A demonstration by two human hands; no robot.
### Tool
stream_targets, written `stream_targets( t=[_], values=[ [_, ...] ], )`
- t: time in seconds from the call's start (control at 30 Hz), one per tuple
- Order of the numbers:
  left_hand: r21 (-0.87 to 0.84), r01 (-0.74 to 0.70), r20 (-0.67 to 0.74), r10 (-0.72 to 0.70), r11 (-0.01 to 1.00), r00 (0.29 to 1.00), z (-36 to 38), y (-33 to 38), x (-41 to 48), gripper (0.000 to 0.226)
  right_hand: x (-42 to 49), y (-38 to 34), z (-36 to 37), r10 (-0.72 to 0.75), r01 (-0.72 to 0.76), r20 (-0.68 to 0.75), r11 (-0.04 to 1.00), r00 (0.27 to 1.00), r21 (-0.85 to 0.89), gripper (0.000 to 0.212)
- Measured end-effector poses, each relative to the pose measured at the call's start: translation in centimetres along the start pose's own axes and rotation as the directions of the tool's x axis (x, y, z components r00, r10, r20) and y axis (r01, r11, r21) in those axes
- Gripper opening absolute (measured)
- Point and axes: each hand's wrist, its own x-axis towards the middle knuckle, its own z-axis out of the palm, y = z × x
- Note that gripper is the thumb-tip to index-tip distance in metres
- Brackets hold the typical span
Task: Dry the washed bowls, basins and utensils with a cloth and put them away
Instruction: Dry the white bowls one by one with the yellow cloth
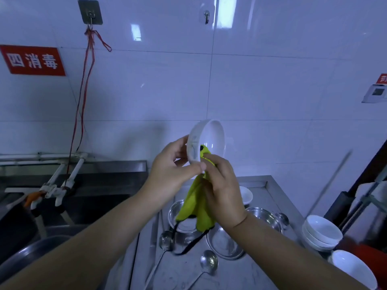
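Note:
My left hand [173,164] grips a white bowl [211,135] by its rim, holding it on edge above the steel counter with its inside facing right. My right hand [222,189] holds a yellow-green cloth [196,208] and presses its top corner into the bowl's lower inside; the rest of the cloth and a black cord hang down. Below, on the steel counter [266,193], lie steel basins [225,243], two ladles [208,261] and a small white bowl [246,194]. A stack of white bowls [321,233] sits at the right.
A dark sink [90,204] with white taps [54,189] lies to the left, and a steel basin [27,254] sits at the lower left. Another white bowl [354,268] is at the lower right beside a rack. White tiled wall with hooks behind.

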Motion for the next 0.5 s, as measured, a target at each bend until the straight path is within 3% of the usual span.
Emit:
stream_targets(
  t=[0.07, 0.13, 0.2, 0.27, 0.37, 0.5],
  values=[
    [0.070, -0.029, -0.022, 0.031, 0.997, 0.999, 0.0, 0.7, 0.0, 0.044, -0.1, -0.1, -0.1, -0.036, 0.036, -0.007, 0.999, 0.999, 0.016, 0.041],
    [0.141, -0.031, -0.002, 0.032, 0.989, 0.999, -0.6, 1.7, 0.3, 0.038, -0.2, 1.3, -0.7, -0.161, 0.161, 0.042, 0.987, 0.986, -0.012, 0.037],
    [0.215, 0.009, 0.105, -0.033, 0.977, 0.994, -1.5, 2.6, 0.9, 0.034, 0.1, 3.6, -1.8, -0.358, 0.373, 0.147, 0.924, 0.922, -0.088, 0.030],
    [0.227, 0.064, 0.178, -0.106, 0.972, 0.978, -2.5, 2.8, 1.6, 0.039, 0.3, 5.3, -2.5, -0.466, 0.499, 0.222, 0.858, 0.856, -0.123, 0.031],
    [0.069, 0.074, 0.123, -0.082, 0.995, 0.989, -1.8, 1.9, 1.1, 0.042, 0.6, 5.3, -2.4, -0.374, 0.397, 0.158, 0.906, 0.914, -0.146, 0.037],
    [0.033, -0.005, 0.025, 0.004, 0.999, 1.000, 0.5, 0.0, -0.2, 0.050, 0.5, 2.6, -1.8, -0.149, 0.152, 0.039, 0.984, 0.988, -0.096, 0.041]
  ],
)
